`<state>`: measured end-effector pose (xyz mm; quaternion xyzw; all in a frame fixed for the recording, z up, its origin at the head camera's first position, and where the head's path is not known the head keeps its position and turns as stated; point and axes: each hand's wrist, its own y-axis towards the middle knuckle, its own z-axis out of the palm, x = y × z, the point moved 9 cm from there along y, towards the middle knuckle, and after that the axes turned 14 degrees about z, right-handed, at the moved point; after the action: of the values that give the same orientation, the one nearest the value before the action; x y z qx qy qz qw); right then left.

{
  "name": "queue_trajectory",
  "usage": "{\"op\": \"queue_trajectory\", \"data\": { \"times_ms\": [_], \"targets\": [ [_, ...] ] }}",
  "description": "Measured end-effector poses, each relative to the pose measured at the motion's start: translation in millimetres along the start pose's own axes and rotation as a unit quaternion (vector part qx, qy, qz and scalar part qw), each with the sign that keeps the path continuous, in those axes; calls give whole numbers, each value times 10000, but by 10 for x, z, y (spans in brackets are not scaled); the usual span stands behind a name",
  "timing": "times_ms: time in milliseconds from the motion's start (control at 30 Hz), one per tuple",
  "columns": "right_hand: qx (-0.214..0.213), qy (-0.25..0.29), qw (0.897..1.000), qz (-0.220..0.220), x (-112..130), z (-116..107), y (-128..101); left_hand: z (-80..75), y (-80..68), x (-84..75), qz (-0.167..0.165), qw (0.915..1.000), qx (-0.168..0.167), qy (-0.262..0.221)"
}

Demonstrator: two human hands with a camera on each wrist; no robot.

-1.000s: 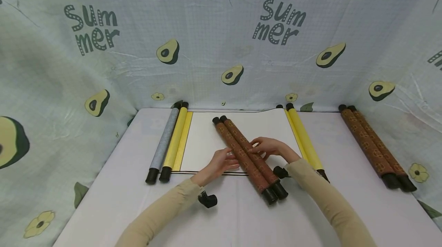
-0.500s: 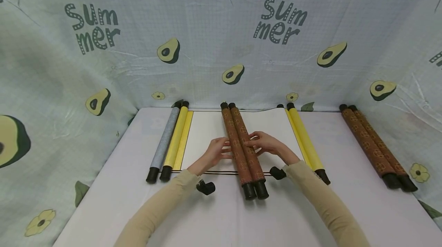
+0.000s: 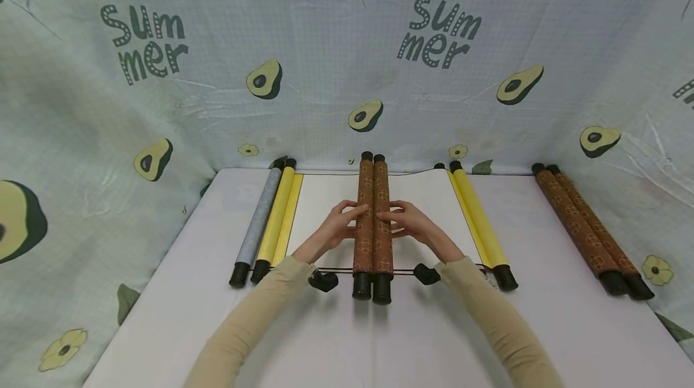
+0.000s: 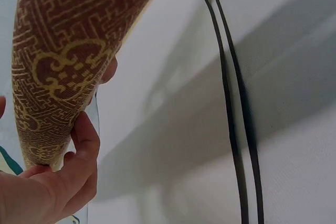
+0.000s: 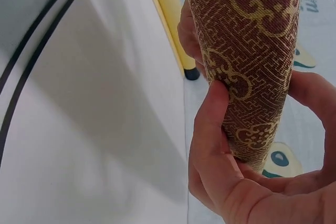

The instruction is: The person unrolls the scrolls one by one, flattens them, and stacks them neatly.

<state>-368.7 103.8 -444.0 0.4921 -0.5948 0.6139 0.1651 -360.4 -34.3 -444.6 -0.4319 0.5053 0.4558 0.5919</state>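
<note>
Avocado-print cloth with "Summer" lettering drapes the back and sides of a white table [image 3: 162, 291], and everything on it lies in long rolls running from 6 to 12 o'clock.

Fingers of the left hand [image 3: 340, 223] curl round the left flank of a brown patterned scroll pair [image 3: 373, 219]; the left wrist view shows thumb and fingertips [image 4: 86, 140] pinching the brocade. Fingers of the right hand [image 3: 408, 223] wrap the right flank in the same way, the thumb [image 5: 210, 124] pressed to the cloth and the others closing behind it. Both hands are thus grasping the scroll pair, which the wrist views suggest is raised a little off the sheet.

That scroll pair sits at the table's centre, straight along the 6–12 o'clock line, over an unrolled white scroll sheet [image 3: 325, 207] with black cords [image 4: 231, 129] along its near edge. At 9 o'clock of the hands lie a yellow roller [image 3: 276, 219] and a grey scroll [image 3: 260, 222] side by side; at 3 o'clock lies the other yellow roller [image 3: 479, 222]. Far out at 3 o'clock rests a second brown scroll pair [image 3: 582, 225].

The step in hand seems to be squaring and placing the brown pair on the open sheet. A next move would call for an even, two-handed lowering, keeping the two rolls together and clear of the cords.
</note>
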Motion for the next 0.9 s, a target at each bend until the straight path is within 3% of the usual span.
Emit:
{"op": "queue_trajectory", "data": {
  "times_ms": [200,567,733,900],
  "targets": [
    [-222,39,9997,69,-16,35,5,-1,-18,17,44,9989,143,446],
    [-1127,-221,9934,70,6,37,-52,35,-67,24,112,9974,287,646],
    [-1114,-194,9935,127,5,2,-73,7,-64,15,60,9975,249,666],
    [-788,125,9965,237,-37,-24,-59,-20,-58,32,-51,9987,245,448]
  ]
}}
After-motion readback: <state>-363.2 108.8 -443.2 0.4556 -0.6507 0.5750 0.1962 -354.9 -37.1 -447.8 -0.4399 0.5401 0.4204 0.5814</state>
